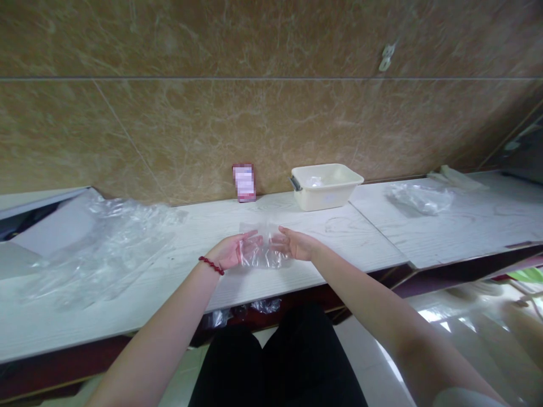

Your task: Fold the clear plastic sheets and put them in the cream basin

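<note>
A small clear plastic bag (267, 257) spans the space between my two hands, above the white tabletop near its front edge. My left hand (232, 250), with a red beaded bracelet on its wrist, grips the bag's left side. On the opposite side my right hand (297, 245) holds the bag's edge. Some fingertips of both hands show through the transparent film. I cannot make out anything inside the bag.
A cream plastic bin (328, 195) with something clear inside stands by the wall, right of a red-and-white card (245, 183). Clear plastic bags (123, 243) are heaped at left beside an open box (55, 223). Another clear plastic bundle (422, 198) lies at right.
</note>
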A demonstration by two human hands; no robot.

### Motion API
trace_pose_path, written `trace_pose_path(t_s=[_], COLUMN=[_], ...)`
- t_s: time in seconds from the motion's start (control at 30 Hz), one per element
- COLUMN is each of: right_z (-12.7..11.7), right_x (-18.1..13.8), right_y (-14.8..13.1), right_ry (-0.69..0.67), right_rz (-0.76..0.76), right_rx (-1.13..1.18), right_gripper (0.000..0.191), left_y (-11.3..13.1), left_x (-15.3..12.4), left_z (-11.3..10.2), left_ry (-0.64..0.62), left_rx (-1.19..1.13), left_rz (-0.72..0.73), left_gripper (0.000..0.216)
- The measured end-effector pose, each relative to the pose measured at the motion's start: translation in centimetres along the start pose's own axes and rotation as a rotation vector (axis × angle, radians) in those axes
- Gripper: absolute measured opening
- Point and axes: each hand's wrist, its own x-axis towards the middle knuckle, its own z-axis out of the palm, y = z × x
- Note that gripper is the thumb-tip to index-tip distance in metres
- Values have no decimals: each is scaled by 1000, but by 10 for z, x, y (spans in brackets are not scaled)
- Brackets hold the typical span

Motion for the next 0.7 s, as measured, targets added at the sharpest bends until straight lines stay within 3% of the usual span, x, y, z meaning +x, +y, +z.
trace_pose_path(t_s=[0.13, 0.3, 0.47, 0.7], right_z=[-4, 10, 19, 4], right_x=[21, 42, 65, 85], right_y=[-2, -21, -40, -34], right_ry=[64, 41, 41, -10], right_rz=[56, 6, -51, -131], right_rx=[-45, -153, -236, -306], right_gripper=[11, 8, 14, 26], left_y=[1, 23, 39, 36], left_x=[14, 25, 36, 40], left_z=[-18, -33, -52, -73], left_ry=[-14, -79, -54, -70], left_rx=[13, -3, 34, 53], left_rz=[7, 73, 146, 178], left_gripper=[34, 41, 45, 47])
